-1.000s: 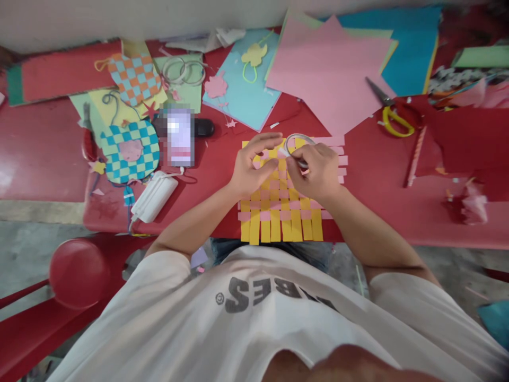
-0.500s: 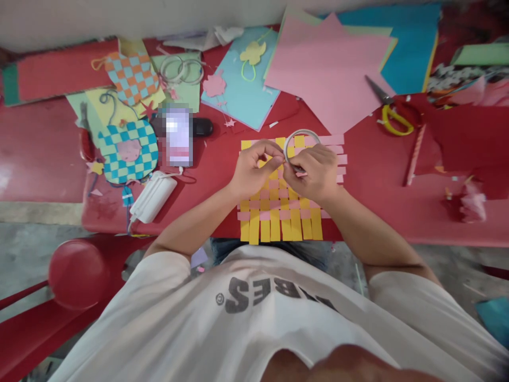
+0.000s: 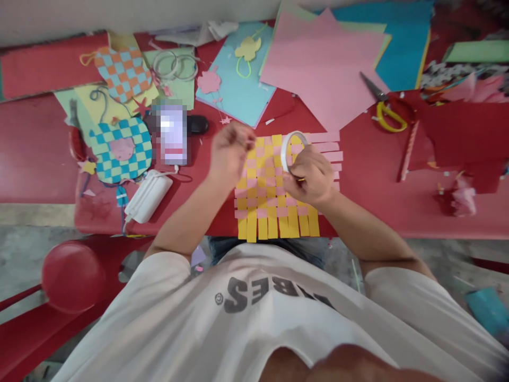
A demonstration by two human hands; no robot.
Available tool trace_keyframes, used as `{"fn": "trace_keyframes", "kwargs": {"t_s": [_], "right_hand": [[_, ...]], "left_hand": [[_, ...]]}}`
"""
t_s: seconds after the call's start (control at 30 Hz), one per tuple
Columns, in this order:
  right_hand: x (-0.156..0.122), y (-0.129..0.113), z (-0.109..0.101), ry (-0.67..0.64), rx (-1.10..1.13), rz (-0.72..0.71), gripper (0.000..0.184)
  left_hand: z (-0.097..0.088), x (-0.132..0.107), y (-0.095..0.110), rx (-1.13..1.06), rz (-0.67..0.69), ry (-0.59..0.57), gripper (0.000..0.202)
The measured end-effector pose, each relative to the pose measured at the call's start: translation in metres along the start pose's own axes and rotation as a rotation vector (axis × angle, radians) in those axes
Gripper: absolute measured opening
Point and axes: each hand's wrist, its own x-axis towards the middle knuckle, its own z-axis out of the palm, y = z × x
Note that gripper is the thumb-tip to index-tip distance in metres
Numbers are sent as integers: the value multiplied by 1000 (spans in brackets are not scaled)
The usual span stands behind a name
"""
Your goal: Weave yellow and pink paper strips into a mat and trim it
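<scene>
Holding tape roll (image 3: 283, 150) over woven mat (image 3: 264, 204)

Right hand (image 3: 308, 178) curled, fingers clamped on the thin white ring, upright at its fingertips. Left hand (image 3: 229, 151) raised just beside, fingers bunched, blurred; grip cannot be told. Beneath both: flat yellow-pink checkered paper strips.

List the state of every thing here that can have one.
tape roll: on edge, gripped by the right hand.
left hand: fingers pinched shut, blurred, over the mat's left edge.
woven paper mat: flat, yellow strip ends past the table's near edge.
scissors: lying flat, blades shut.
phone: face up, screen lit.
</scene>
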Motion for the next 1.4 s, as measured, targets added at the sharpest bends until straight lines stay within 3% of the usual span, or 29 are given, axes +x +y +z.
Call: {"fn": "trace_keyframes", "kwargs": {"t_s": [0.03,0.1,0.2,0.3,0.4,0.47,0.57,0.7,0.8,0.97,1.13,1.2,1.3,1.4], "right_hand": [[-1,5,-3,-9,-8,-10,50],[1,26,-11,-66,-91,38,50],[10,91,-31,-182,-375,223,48],[16,168,-59,-188,-716,406,64],[13,205,-81,-172,-879,483,66],[11,194,-83,-88,-859,418,60],[13,140,-68,20,-563,204,43],[14,57,-38,-131,-282,173,40],[13,27,-25,-166,-204,133,42],[14,27,-24,-237,-116,215,47],[16,32,-29,-288,-184,180,43],[16,32,-28,-230,-173,64,38],[18,31,-25,-38,-143,-146,34],[22,27,-21,115,-144,-268,33]], "left_hand": [[-11,8,2,-61,20,123,59],[-30,21,7,-142,20,200,51],[-38,26,6,-102,-30,109,43],[-25,17,-6,-4,-52,-18,38],[-10,7,-15,45,-89,-110,41],[-3,1,-15,46,-125,-162,44],[5,-6,-8,20,-141,-253,47],[13,-16,-2,34,-97,-362,48],[17,-21,-2,75,-28,-451,53],[19,-23,-7,129,59,-552,64],[19,-24,-10,107,1,-548,65],[20,-26,-10,75,-21,-552,69],[21,-28,-13,22,-39,-577,72],[22,-29,-22,-33,-44,-589,76]]}}
